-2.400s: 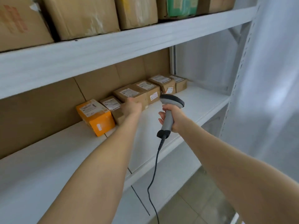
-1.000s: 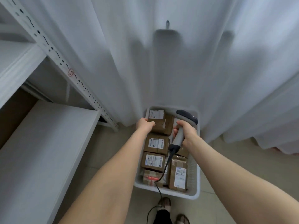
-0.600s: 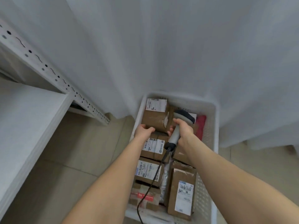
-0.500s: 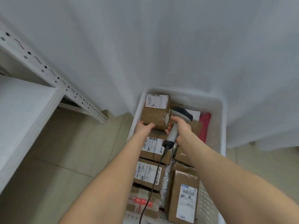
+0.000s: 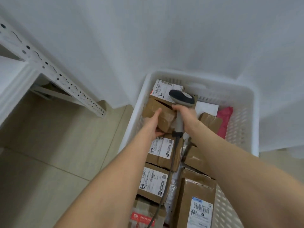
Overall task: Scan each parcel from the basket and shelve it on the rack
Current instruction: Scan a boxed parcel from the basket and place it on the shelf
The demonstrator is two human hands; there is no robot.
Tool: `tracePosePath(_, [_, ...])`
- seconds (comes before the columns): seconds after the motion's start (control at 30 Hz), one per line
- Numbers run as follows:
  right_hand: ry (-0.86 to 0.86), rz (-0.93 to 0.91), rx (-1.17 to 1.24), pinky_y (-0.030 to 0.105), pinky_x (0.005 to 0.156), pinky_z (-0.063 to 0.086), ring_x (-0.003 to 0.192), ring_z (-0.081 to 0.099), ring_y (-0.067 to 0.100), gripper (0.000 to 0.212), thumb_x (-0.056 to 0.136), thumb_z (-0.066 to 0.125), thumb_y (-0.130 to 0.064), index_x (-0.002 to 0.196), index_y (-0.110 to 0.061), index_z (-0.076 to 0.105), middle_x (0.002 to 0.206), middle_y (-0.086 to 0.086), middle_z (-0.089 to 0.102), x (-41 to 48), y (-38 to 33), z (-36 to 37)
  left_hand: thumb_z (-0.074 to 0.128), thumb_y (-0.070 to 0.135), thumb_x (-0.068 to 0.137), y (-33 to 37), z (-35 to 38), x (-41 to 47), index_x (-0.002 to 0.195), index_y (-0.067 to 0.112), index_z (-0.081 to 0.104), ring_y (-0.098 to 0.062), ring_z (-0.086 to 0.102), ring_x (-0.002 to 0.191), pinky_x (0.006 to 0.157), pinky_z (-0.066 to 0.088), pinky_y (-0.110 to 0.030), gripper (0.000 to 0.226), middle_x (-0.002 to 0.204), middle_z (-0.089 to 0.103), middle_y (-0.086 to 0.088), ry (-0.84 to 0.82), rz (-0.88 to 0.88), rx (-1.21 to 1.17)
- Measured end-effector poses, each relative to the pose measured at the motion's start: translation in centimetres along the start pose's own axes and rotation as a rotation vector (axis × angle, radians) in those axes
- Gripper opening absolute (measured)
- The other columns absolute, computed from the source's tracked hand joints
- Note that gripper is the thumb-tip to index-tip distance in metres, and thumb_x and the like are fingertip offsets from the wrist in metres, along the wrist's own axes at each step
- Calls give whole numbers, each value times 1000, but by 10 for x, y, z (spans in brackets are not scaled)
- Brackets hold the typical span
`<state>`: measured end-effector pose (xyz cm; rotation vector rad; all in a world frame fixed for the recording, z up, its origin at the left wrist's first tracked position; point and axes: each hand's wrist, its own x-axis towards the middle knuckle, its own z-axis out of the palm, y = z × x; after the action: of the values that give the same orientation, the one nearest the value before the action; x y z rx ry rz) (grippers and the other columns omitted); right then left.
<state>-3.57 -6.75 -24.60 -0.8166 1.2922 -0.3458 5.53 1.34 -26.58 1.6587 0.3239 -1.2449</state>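
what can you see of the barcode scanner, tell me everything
The barcode scanner is a pistol-shaped handheld of plastic look: light grey handle, dark-topped head. The right hand grips its handle, head tilted away, over the brown parcel at the far end of the white basket. A dark cable runs from its base toward the camera.

Both our bare forearms reach forward and down from the lower edge of view, drawing close together. Our left grip [image 5: 153, 123] clasps a brown parcel [image 5: 164, 115], fingers laid over its near face and thumb tucked beneath. Just beside it, our right grip [image 5: 186, 113] is wrapped round the handle of the scanner [image 5: 181, 97], back of the hand toward us.
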Motion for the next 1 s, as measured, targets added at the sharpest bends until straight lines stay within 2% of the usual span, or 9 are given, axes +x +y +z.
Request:
tracePosePath(0.1, [-11,30,-48,40,88,53,94,62,22,20,85,73,-22,90,-21,54,98,5,64,-20,5,-7,74,45,78,-4,-3,-16,124,14,43,-25,60,90,82,54,-42,63,100,59,-7,6,-39,16])
tracePosePath(0.3, [-39,57,34,47,83,58,91,69,32,11,82,70,-6,92,-8,65,100,19,71,-84,-24,-9,81,34,73,15,0,-78,118,9,53,-25,66,86,69,56,-36,58,97,68,-9,15,3,128])
tracePosePath(0.37, [-56,49,46,41,74,60,81,70,28,10,84,68,-4,92,-6,65,92,16,71,-112,-40,-10,81,30,73,32,-3,-105,116,8,53,-25,69,80,64,59,-37,56,93,69,-12,15,26,171])
tracePosePath(0.43, [-53,54,70,34,64,59,72,67,22,11,84,67,-4,95,-4,64,85,12,70,-141,-61,-12,79,28,72,52,-10,-137,119,8,49,-28,70,85,68,60,-42,60,98,69,-14,0,39,202])
tracePosePath(0.5, [-42,52,111,30,57,56,66,64,18,11,86,66,-2,96,-3,63,82,10,68,-168,-85,-15,74,27,78,75,-22,-173,118,8,50,-27,69,88,70,60,-40,51,100,70,-14,-28,43,201])
tracePosePath(0.63, [19,62,165,26,58,49,61,57,14,4,88,66,-7,88,-5,63,73,7,61,-224,-134,-22,62,28,87,126,-45,-245,114,10,57,-22,67,93,77,57,-37,33,101,71,-10,-69,72,215])
tracePosePath(0.77, [14,69,178,34,73,55,77,63,20,28,85,73,-16,108,-6,63,88,7,67,-289,-188,-12,57,28,91,181,-58,-331,101,11,59,-20,63,86,86,54,-39,20,93,69,-8,-114,120,216])
tracePosePath(0.87, [-22,61,184,40,79,56,88,65,24,40,81,78,-22,115,-10,59,102,8,68,-342,-226,-1,55,32,92,217,-64,-390,99,12,60,-21,63,82,86,52,-40,21,90,69,-8,-121,166,212])
tracePosePath(1.0, [-99,45,260,51,92,54,98,69,33,43,78,80,-27,113,-14,59,107,12,72,-413,-270,10,53,39,93,251,-70,-461,103,12,61,-28,64,97,95,50,-47,30,101,69,-12,-146,223,196])
